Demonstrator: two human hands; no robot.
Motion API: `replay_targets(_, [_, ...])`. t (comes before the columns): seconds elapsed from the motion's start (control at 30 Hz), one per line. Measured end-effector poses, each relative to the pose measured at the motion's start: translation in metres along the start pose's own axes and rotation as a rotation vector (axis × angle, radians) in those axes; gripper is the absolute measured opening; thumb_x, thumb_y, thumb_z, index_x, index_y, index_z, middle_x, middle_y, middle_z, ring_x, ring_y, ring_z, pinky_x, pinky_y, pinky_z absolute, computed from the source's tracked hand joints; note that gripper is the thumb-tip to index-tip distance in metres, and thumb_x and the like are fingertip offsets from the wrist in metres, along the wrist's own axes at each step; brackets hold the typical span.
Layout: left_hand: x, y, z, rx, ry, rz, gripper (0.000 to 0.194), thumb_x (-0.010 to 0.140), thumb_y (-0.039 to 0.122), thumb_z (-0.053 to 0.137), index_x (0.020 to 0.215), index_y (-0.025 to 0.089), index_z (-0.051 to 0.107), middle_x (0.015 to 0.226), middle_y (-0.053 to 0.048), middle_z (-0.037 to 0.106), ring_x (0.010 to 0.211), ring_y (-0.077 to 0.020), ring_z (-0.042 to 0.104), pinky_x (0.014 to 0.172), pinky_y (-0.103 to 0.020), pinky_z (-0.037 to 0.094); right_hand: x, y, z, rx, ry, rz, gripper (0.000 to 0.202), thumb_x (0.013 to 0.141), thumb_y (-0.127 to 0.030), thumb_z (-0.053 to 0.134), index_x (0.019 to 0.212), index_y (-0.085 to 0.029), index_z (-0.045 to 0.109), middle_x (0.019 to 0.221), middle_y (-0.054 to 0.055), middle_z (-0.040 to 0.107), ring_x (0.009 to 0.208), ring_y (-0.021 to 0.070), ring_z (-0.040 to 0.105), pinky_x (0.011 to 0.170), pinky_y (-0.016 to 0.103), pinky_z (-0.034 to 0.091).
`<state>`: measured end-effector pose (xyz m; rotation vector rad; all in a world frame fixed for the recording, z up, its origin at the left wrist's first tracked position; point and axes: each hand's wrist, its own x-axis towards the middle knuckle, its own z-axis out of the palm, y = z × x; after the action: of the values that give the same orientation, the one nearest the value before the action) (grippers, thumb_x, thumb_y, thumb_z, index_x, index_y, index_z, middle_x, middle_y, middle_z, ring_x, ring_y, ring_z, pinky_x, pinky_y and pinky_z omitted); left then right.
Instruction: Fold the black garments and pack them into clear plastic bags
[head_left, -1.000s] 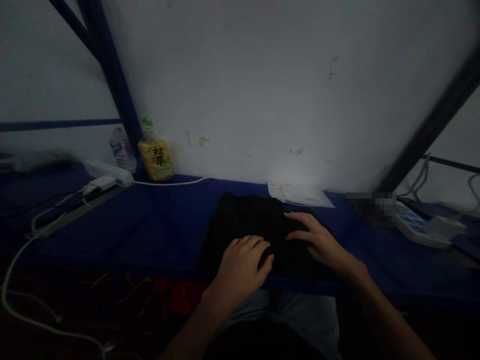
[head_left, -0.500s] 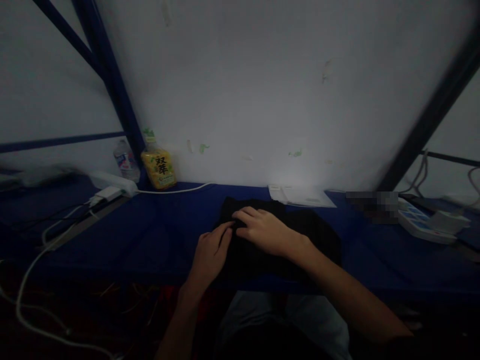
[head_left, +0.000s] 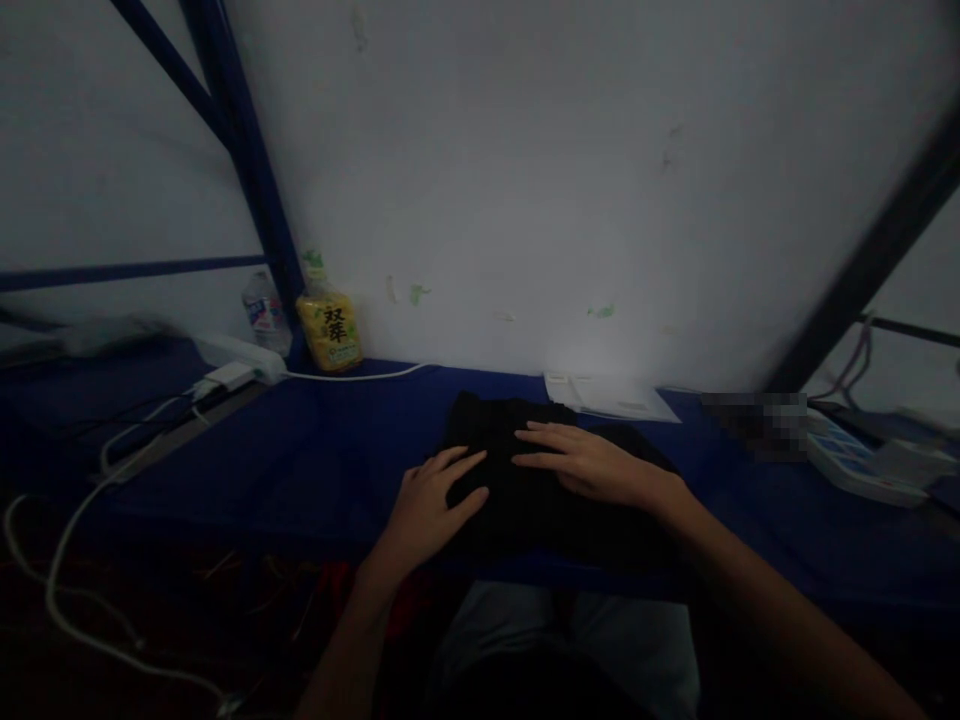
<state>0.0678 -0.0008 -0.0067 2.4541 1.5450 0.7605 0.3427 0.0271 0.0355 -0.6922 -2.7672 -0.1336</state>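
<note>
A black cloth item (head_left: 502, 520), perhaps a garment, lies bunched on the blue table in front of me; its folds are too dark to make out. My left hand (head_left: 435, 500) rests at its left side, fingers spread, thumb and fingertips over the fabric. Across the upper middle of the cloth lies my right hand (head_left: 585, 462), palm down with the fingers stretched out toward the left. Neither hand grips anything, and a strip of black fabric shows between them.
White papers (head_left: 611, 397) lie by the wall behind the cloth. A yellow bottle (head_left: 330, 328) and a clear bottle (head_left: 266, 315) stand back left, near a white power strip (head_left: 240, 355) with cables. On the right sits a white and blue device (head_left: 855, 460). Blue posts (head_left: 259, 190) flank the table (head_left: 300, 460).
My hands have moved apart: the right hand has slid right, and the fingers of both have spread off the cloth they were pinching together. The camera view has shifted slightly.
</note>
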Motion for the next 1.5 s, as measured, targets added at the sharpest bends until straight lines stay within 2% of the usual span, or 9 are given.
replay_targets(0.17, [0.001, -0.005, 0.004, 0.044, -0.008, -0.033, 0.042, 0.092, 0.035, 0.047, 0.134, 0.031, 0.051, 0.139, -0.005, 0.051, 0.127, -0.024, 0.047, 0.103, -0.047, 0.036, 0.016, -0.002, 0.014, 0.089, -0.017, -0.146, 0.071, 0.074, 0.004, 0.046, 0.138, -0.027, 0.046, 0.151, 0.005, 0.035, 0.143, 0.0192, 0.019, 0.115, 0.05, 0.023])
replay_targets(0.37, [0.003, -0.007, 0.001, 0.0, -0.022, -0.046, 0.042, 0.096, 0.032, 0.037, 0.136, 0.024, 0.047, 0.14, -0.006, 0.051, 0.129, -0.0197, 0.046, 0.106, -0.042, 0.034, 0.058, -0.001, 0.031, 0.39, -0.022, -0.21, 0.056, 0.074, 0.0, 0.045, 0.121, -0.027, 0.062, 0.134, 0.004, 0.056, 0.128, 0.0146, 0.046, 0.111, 0.041, 0.033])
replay_targets(0.63, [0.019, 0.017, -0.023, 0.141, -0.062, -0.006, 0.046, 0.096, 0.044, 0.038, 0.135, 0.022, 0.05, 0.13, -0.009, 0.059, 0.119, -0.0244, 0.054, 0.099, -0.042, 0.041, 0.006, 0.064, -0.007, 0.525, 0.513, 0.299, 0.041, 0.066, -0.012, 0.05, 0.102, -0.016, 0.07, 0.098, 0.006, 0.07, 0.095, 0.0207, 0.063, 0.086, 0.036, 0.049])
replay_targets(0.77, [0.065, 0.06, -0.028, 0.243, -0.168, 0.314, 0.033, 0.094, 0.035, 0.043, 0.117, 0.023, 0.064, 0.116, -0.006, 0.066, 0.109, -0.0218, 0.059, 0.094, -0.037, 0.043, -0.035, 0.113, -0.016, 0.445, 0.81, 0.715, 0.028, 0.072, -0.03, 0.055, 0.085, -0.01, 0.07, 0.078, 0.006, 0.069, 0.077, 0.0221, 0.062, 0.069, 0.032, 0.048])
replay_targets(0.9, [0.138, 0.108, 0.003, 0.306, -0.376, 0.62, 0.034, 0.091, 0.028, 0.047, 0.12, 0.024, 0.063, 0.119, -0.006, 0.064, 0.109, -0.0227, 0.059, 0.093, -0.035, 0.044, -0.064, 0.143, -0.017, 0.436, 1.007, 0.977, 0.045, 0.07, -0.047, 0.061, 0.088, -0.007, 0.07, 0.081, 0.01, 0.07, 0.08, 0.0261, 0.062, 0.065, 0.031, 0.047])
replay_targets(1.03, [0.202, 0.133, 0.061, 0.43, -0.336, 0.668, 0.047, 0.085, 0.018, 0.051, 0.131, 0.026, 0.054, 0.136, -0.009, 0.052, 0.124, -0.0279, 0.048, 0.102, -0.042, 0.036, -0.081, 0.155, -0.017, 0.37, 1.118, 1.095, 0.049, 0.072, -0.048, 0.057, 0.091, -0.005, 0.07, 0.083, 0.013, 0.071, 0.079, 0.0275, 0.064, 0.063, 0.032, 0.047])
replay_targets(1.2, [0.237, 0.131, 0.114, 0.401, -0.413, 0.606, 0.046, 0.088, 0.019, 0.047, 0.133, 0.024, 0.053, 0.143, -0.009, 0.046, 0.126, -0.027, 0.047, 0.102, -0.04, 0.037, -0.095, 0.166, -0.019, 0.235, 1.183, 1.223, 0.047, 0.074, -0.046, 0.056, 0.093, -0.006, 0.071, 0.082, 0.015, 0.071, 0.081, 0.0302, 0.065, 0.067, 0.034, 0.047])
replay_targets(1.33, [0.244, 0.122, 0.126, 0.303, -0.392, 0.616, 0.044, 0.089, 0.019, 0.046, 0.131, 0.023, 0.054, 0.135, -0.005, 0.055, 0.121, -0.0215, 0.052, 0.101, -0.032, 0.04, -0.101, 0.171, -0.023, 0.222, 1.21, 1.256, 0.045, 0.074, -0.046, 0.056, 0.093, -0.008, 0.071, 0.081, 0.015, 0.071, 0.083, 0.0323, 0.065, 0.068, 0.035, 0.047])
replay_targets(1.5, [0.25, 0.117, 0.118, 0.358, -0.297, 0.601, 0.042, 0.089, 0.016, 0.045, 0.129, 0.018, 0.057, 0.127, -0.007, 0.062, 0.115, -0.0206, 0.057, 0.097, -0.029, 0.042, -0.096, 0.158, -0.03, 0.156, 1.288, 1.193, 0.038, 0.077, -0.04, 0.053, 0.093, -0.011, 0.07, 0.083, 0.013, 0.07, 0.081, 0.0297, 0.064, 0.069, 0.034, 0.046])
